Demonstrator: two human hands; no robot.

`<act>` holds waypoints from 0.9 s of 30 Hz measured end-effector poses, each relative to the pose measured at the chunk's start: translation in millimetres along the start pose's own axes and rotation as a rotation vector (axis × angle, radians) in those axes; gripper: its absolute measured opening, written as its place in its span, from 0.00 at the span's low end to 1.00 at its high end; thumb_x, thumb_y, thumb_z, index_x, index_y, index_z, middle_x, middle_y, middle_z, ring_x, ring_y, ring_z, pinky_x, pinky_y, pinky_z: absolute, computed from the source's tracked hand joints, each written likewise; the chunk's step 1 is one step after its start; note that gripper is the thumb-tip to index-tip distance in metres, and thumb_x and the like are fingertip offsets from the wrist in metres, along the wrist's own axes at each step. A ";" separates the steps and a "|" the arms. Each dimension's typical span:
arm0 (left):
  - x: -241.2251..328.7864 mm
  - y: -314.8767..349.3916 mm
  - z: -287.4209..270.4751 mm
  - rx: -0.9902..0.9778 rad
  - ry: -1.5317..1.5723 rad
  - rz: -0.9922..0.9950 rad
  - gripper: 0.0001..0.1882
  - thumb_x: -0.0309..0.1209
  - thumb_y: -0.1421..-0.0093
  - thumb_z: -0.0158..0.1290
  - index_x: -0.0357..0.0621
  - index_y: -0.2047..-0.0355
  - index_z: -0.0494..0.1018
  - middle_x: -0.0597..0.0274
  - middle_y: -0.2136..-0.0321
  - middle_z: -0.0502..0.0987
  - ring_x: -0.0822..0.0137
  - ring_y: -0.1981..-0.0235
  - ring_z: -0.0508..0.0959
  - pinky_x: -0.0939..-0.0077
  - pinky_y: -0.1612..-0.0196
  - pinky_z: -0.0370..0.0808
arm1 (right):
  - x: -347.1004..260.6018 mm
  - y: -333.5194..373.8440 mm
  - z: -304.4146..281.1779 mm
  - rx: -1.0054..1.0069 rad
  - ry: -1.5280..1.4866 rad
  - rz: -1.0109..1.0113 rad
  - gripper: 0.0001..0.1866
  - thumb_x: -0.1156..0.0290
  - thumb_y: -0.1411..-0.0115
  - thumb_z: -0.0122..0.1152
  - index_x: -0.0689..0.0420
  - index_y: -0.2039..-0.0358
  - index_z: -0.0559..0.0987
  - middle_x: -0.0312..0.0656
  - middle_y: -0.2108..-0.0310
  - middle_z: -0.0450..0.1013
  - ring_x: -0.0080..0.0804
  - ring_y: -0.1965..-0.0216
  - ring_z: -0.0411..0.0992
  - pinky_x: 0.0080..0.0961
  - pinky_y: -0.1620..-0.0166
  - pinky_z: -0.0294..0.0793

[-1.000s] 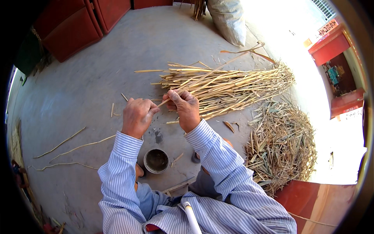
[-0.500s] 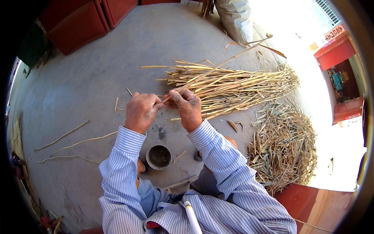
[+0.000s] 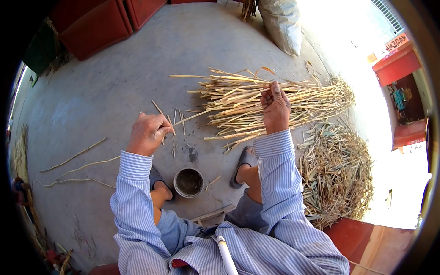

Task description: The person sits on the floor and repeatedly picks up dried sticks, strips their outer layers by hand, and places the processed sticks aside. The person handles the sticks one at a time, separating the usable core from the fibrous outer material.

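A long thin dry stalk (image 3: pixel 195 118) slants up to the right from my left hand (image 3: pixel 149 133), whose thumb and fingers are closed on its near end. My right hand (image 3: pixel 276 110) is raised over a bundle of yellow stalks (image 3: pixel 243 98), with thumb and fingertips pinched together on the stalk's far part. Against the bundle, the stretch of stalk close to my right hand is hard to pick out. Several short cut pieces (image 3: pixel 174 115) lie on the floor beside my left hand.
A round bucket (image 3: pixel 188 182) stands between my feet. To the right lies a heap of dry leaf husks (image 3: pixel 339 176). Three long thin stalks (image 3: pixel 75 160) lie on the left floor. A pale sack (image 3: pixel 282 27) and red armchairs (image 3: pixel 96 30) stand at the far side.
My hands, close together before, are now wide apart. The right one has moved right and away over the bundle, the left one slightly left. More short pieces show on the floor.
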State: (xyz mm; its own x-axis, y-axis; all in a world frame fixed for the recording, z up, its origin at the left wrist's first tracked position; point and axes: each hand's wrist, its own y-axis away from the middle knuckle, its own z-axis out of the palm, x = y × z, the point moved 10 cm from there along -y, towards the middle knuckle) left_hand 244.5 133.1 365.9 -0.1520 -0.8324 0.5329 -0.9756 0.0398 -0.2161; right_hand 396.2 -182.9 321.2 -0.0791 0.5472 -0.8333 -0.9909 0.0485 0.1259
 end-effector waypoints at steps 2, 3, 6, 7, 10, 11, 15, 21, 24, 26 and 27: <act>0.0 1.1 0.1 -0.025 0.026 -0.002 0.07 0.30 0.52 0.63 0.43 0.78 0.75 0.61 0.80 0.78 0.59 0.76 0.75 0.67 0.63 0.65 | 10.2 9.0 23.5 -0.163 -0.007 0.098 0.09 0.66 0.37 0.62 0.57 0.62 0.79 0.37 0.68 0.79 0.21 0.69 0.77 0.14 0.69 0.76; 0.7 0.6 1.0 -0.032 0.034 -0.011 0.07 0.29 0.52 0.63 0.43 0.77 0.75 0.61 0.80 0.78 0.59 0.76 0.75 0.67 0.63 0.65 | 20.6 20.1 38.6 -0.260 0.068 0.185 0.08 0.68 0.38 0.63 0.56 0.61 0.79 0.37 0.66 0.79 0.22 0.67 0.77 0.15 0.67 0.77; -1.0 1.1 3.2 -0.054 0.052 -0.043 0.07 0.29 0.52 0.63 0.43 0.77 0.75 0.60 0.80 0.79 0.59 0.76 0.75 0.67 0.63 0.66 | 44.5 41.1 60.1 -0.413 0.243 0.293 0.08 0.69 0.39 0.65 0.56 0.61 0.79 0.37 0.66 0.79 0.23 0.66 0.78 0.17 0.65 0.77; -4.9 1.5 4.1 -0.059 0.060 -0.055 0.07 0.29 0.52 0.63 0.43 0.77 0.76 0.60 0.80 0.79 0.59 0.76 0.75 0.67 0.63 0.66 | 46.6 42.2 60.8 -0.430 0.283 0.286 0.07 0.70 0.39 0.63 0.57 0.60 0.79 0.38 0.65 0.79 0.25 0.63 0.79 0.16 0.64 0.77; -5.1 1.6 3.6 -0.063 0.036 -0.059 0.07 0.29 0.52 0.63 0.43 0.77 0.75 0.60 0.80 0.79 0.59 0.76 0.75 0.67 0.63 0.65 | 47.4 41.8 65.0 -0.457 0.301 0.251 0.07 0.72 0.41 0.65 0.56 0.63 0.78 0.39 0.65 0.79 0.26 0.65 0.79 0.16 0.65 0.78; -4.3 1.5 3.6 -0.063 0.019 -0.055 0.07 0.29 0.53 0.63 0.43 0.77 0.75 0.60 0.80 0.78 0.58 0.76 0.75 0.67 0.63 0.65 | 49.7 43.2 66.7 -0.458 0.313 0.248 0.07 0.73 0.42 0.65 0.57 0.63 0.77 0.40 0.66 0.79 0.27 0.65 0.79 0.17 0.64 0.78; -0.5 1.7 6.5 -0.071 -0.018 -0.034 0.07 0.30 0.53 0.64 0.44 0.78 0.75 0.60 0.80 0.78 0.58 0.76 0.75 0.67 0.64 0.65 | 53.0 46.6 67.7 -0.432 0.359 0.244 0.09 0.75 0.43 0.65 0.60 0.65 0.74 0.43 0.67 0.79 0.28 0.65 0.78 0.19 0.64 0.78; -1.0 2.2 7.3 -0.042 -0.009 -0.022 0.08 0.30 0.54 0.64 0.44 0.78 0.75 0.61 0.81 0.77 0.59 0.76 0.75 0.67 0.64 0.65 | 51.7 47.8 67.2 -0.404 0.382 0.229 0.10 0.77 0.44 0.65 0.61 0.64 0.72 0.43 0.69 0.78 0.28 0.68 0.78 0.19 0.64 0.79; -1.5 0.6 13.5 -0.059 -0.026 -0.022 0.08 0.30 0.54 0.63 0.44 0.78 0.74 0.61 0.81 0.76 0.59 0.76 0.75 0.65 0.63 0.65 | 51.3 46.3 62.3 -0.359 0.393 0.216 0.11 0.78 0.46 0.65 0.61 0.64 0.71 0.42 0.70 0.76 0.27 0.70 0.76 0.19 0.65 0.78; -2.2 -0.1 16.5 -0.060 -0.028 -0.028 0.08 0.30 0.53 0.63 0.45 0.79 0.74 0.62 0.81 0.76 0.59 0.76 0.75 0.64 0.61 0.66 | 52.5 44.5 60.4 -0.347 0.410 0.203 0.12 0.79 0.47 0.64 0.61 0.65 0.70 0.41 0.72 0.75 0.25 0.72 0.75 0.18 0.66 0.77; -0.8 -0.5 17.2 -0.049 -0.025 -0.002 0.08 0.31 0.53 0.63 0.45 0.79 0.73 0.62 0.82 0.76 0.59 0.76 0.75 0.64 0.63 0.65 | 52.8 43.7 61.1 -0.349 0.427 0.193 0.12 0.80 0.48 0.64 0.61 0.65 0.70 0.40 0.72 0.74 0.23 0.73 0.73 0.17 0.67 0.76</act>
State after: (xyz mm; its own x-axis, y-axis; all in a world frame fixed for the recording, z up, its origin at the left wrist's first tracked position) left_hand 247.9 124.2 351.5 -0.1467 -0.8458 0.5129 -0.9825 0.0647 -0.1745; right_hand 355.4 -100.9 315.6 -0.2267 0.1303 -0.9652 -0.9258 -0.3366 0.1720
